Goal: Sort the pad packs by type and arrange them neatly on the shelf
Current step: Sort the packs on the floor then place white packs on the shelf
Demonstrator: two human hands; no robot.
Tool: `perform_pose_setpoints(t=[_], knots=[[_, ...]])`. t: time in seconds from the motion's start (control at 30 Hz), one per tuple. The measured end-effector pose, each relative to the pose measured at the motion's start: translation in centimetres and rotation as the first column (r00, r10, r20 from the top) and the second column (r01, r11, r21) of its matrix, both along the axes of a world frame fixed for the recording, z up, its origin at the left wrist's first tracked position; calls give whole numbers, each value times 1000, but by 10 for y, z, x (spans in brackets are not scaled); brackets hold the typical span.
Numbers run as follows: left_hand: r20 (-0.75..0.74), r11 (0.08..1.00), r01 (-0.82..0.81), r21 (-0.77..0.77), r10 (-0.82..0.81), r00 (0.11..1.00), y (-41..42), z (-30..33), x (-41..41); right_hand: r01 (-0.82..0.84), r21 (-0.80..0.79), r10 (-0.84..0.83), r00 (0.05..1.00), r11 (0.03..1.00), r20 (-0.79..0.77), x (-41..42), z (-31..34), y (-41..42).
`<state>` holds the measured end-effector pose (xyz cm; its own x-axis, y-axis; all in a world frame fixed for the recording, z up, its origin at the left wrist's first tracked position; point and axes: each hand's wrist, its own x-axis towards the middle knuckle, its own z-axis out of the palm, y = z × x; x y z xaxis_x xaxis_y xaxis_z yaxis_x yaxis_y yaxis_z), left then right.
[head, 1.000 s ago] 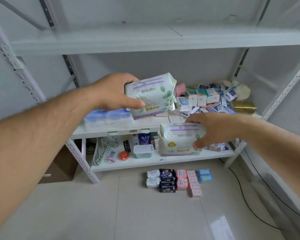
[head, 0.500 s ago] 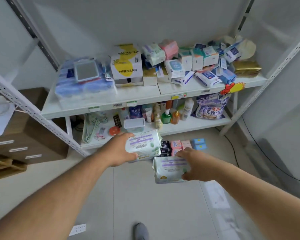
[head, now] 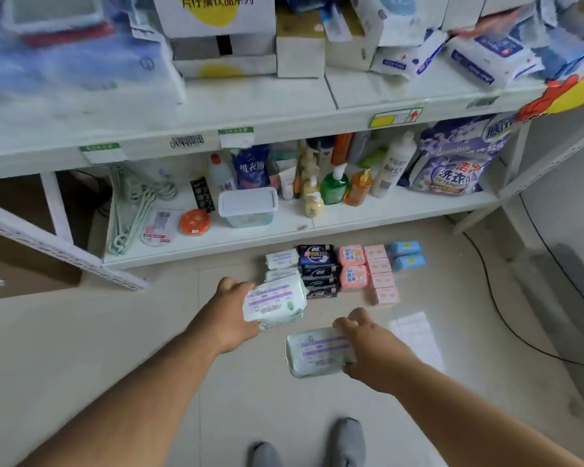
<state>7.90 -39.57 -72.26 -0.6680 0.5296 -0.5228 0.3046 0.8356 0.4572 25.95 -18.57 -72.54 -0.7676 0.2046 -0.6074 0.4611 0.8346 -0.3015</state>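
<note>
The white metal shelving unit (head: 284, 106) fills the upper view, its upper board crowded with boxes and its lower board (head: 351, 217) carrying bottles, a purple detergent bag (head: 452, 163) and a clear lidded plastic tub (head: 248, 207). On the pale tiled floor (head: 115, 332) in front of it, soft pad packs lie in sorted columns: white-and-lilac packs (head: 282, 259), black packs (head: 317, 271), coral packs (head: 353, 267), pale pink packs (head: 381, 278) and blue packs (head: 407, 254).

The left hand (head: 230, 315) is clamped on a white pack with lilac stripes and green leaves (head: 275, 303), thumb under its near edge, held just in front of the white-and-lilac column. The right hand (head: 368, 348) grips a second matching white-and-lilac pack (head: 317, 352) by its right end, lower and nearer the grey-socked feet (head: 348, 439).

The risks, as I judge them: these packs are soft and slippery, so the end-on right grip could let its pack sag or slide out. Setting the left pack down carelessly could nudge the adjacent black column out of line. The groups also sit on the floor, not yet on the shelf.
</note>
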Motion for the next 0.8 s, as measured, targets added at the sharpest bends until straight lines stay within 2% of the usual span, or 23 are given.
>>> perform_pose_setpoints(t=[0.3,0.47,0.63,0.8], knots=[[-29,999,32,-30,-33,999,36,-255,-33,-16,-11,16,1000,1000,-17,-49,-262,13],[-34,1000,22,-21,-23,999,48,-371,-52,-27,6,27,999,1000,-46,-70,-382,14],[-29,999,32,29,-31,999,54,-456,-72,-32,23,33,997,999,-69,-85,-466,10],[-11,998,-20,61,21,1000,52,-516,-85,-19,40,24,994,999,-107,-96,-510,3]])
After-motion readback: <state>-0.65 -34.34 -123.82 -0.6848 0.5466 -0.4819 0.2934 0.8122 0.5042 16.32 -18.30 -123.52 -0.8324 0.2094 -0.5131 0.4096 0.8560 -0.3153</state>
